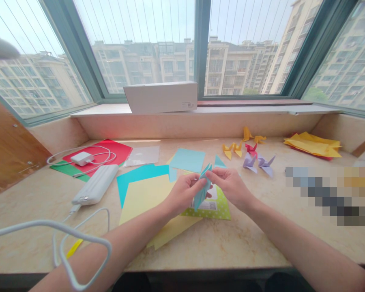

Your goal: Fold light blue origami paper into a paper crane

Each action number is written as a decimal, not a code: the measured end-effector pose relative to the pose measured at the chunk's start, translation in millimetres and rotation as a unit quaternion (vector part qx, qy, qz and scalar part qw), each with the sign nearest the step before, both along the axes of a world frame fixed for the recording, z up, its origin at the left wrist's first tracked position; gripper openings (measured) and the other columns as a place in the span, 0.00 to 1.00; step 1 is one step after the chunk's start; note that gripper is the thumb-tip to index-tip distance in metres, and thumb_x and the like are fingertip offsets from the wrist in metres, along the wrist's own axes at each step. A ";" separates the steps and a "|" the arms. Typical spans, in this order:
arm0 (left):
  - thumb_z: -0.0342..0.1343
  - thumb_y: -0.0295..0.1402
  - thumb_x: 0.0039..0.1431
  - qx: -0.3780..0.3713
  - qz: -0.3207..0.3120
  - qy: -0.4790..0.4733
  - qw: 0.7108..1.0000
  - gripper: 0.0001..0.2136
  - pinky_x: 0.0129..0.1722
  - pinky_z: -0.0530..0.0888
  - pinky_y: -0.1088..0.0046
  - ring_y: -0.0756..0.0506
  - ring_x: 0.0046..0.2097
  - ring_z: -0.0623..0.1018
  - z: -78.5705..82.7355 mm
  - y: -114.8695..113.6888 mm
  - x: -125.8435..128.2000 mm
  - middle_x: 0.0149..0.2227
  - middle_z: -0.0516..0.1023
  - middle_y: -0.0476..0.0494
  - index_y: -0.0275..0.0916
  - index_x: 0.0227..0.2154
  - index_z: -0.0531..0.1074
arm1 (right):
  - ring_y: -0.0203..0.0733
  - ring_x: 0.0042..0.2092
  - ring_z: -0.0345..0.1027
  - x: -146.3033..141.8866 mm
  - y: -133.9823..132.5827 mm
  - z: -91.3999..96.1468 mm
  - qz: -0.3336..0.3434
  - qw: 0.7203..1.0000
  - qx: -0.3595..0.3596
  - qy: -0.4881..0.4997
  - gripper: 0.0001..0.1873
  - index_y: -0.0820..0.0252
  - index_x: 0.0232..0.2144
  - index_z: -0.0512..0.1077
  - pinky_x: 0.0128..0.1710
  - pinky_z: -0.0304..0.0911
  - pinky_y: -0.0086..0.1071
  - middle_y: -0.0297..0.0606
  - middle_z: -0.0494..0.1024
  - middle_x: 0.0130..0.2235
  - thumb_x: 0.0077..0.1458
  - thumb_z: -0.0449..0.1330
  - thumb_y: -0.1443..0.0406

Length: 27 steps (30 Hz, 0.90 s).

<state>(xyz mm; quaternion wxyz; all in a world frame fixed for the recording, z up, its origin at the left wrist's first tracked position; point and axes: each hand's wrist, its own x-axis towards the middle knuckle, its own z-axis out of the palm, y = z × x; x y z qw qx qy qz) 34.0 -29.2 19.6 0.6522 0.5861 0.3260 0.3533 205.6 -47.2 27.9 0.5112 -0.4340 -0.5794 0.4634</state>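
Between my two hands is a light blue piece of folded origami paper (201,194), narrow and pointed towards its lower end. My left hand (187,190) is closed on it, thumb across its front. At the paper's upper right edge, the fingers of my right hand (226,182) pinch it. Beneath them lie a green polka-dotted packet (222,209) and pale yellow sheets (149,194). Just beyond the hands are a light blue square sheet (188,159) and a small light blue triangle (220,161).
Folded paper cranes in yellow, red and lilac (266,164) stand at the back right, near a stack of yellow sheets (312,144). A white power bank (95,184), a charger (82,158) and a looping white cable (42,223) occupy the left. A white box (161,98) rests on the windowsill.
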 end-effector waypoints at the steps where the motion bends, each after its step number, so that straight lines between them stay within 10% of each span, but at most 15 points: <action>1: 0.64 0.48 0.54 -0.001 0.005 0.000 1.000 0.22 0.32 0.77 0.71 0.44 0.32 0.82 -0.2 0.6 0.0 0.36 0.82 0.37 0.31 0.38 0.73 | 0.36 0.29 0.65 0.4 -0.1 0.7 0.005 1.000 0.007 -0.002 0.19 0.61 0.23 0.76 0.32 0.62 0.31 0.32 0.73 0.24 0.50 0.66 0.51; 12: 0.65 0.46 0.54 0.002 0.032 -0.018 0.999 0.19 0.32 0.77 0.70 0.43 0.32 0.83 0.4 3.0 -1.8 0.37 0.82 0.37 0.32 0.37 0.73 | 0.40 0.35 0.71 7.3 3.7 -5.3 0.052 0.998 -0.010 0.023 0.16 0.59 0.39 0.81 0.40 0.65 0.34 0.37 0.82 0.33 0.52 0.67 0.55; 27: 0.62 0.44 0.57 0.048 0.021 0.028 0.998 0.18 0.29 0.75 0.74 0.47 0.29 0.80 4.9 -0.1 -1.5 0.35 0.81 0.38 0.31 0.38 0.73 | 0.38 0.30 0.69 6.3 3.7 -4.4 -0.032 0.999 0.017 -0.029 0.15 0.61 0.33 0.82 0.34 0.64 0.33 0.36 0.80 0.27 0.52 0.65 0.55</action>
